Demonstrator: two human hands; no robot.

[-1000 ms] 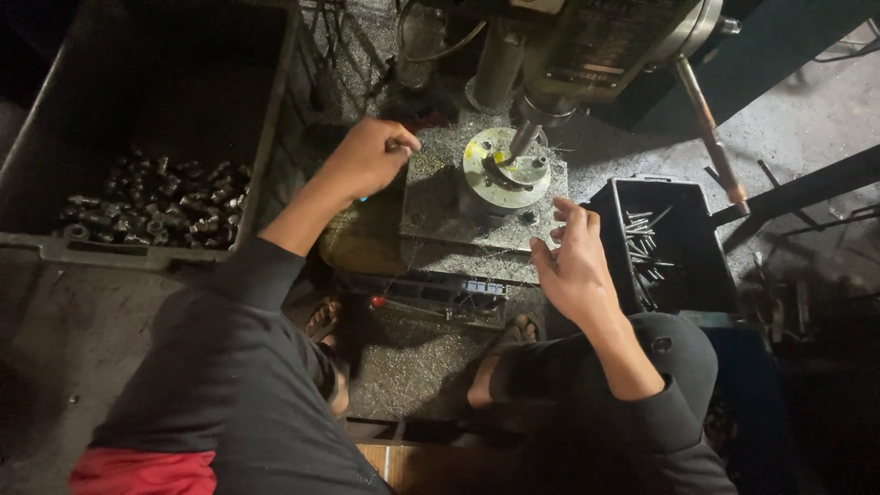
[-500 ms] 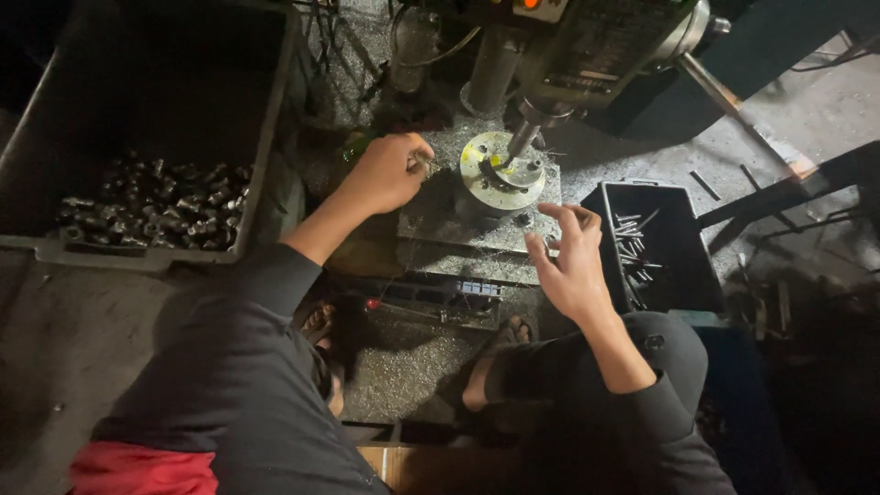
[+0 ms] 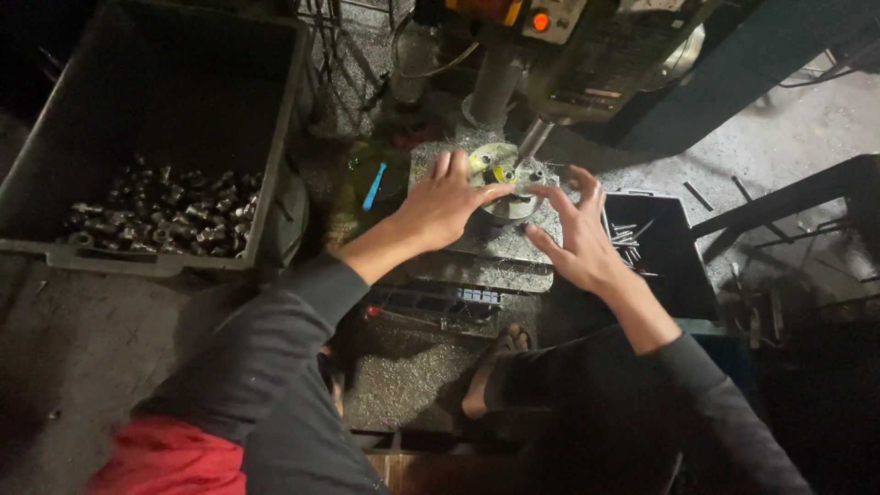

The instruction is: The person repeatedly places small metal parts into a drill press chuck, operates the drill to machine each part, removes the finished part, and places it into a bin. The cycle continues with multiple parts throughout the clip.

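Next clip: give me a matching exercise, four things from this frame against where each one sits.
Things:
1 left hand
2 right hand
3 grey crate
4 black tray

Places:
A far left, holding dark metal parts
B right of the drill table, holding thin metal pins
C fingers on the round fixture
D spread open just right of the fixture

Pairs: 1-C, 2-D, 3-A, 4-B

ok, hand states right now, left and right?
Left hand: open, fingers resting on the round fixture, gripping nothing.
Right hand: open, fingers spread beside the fixture, empty.
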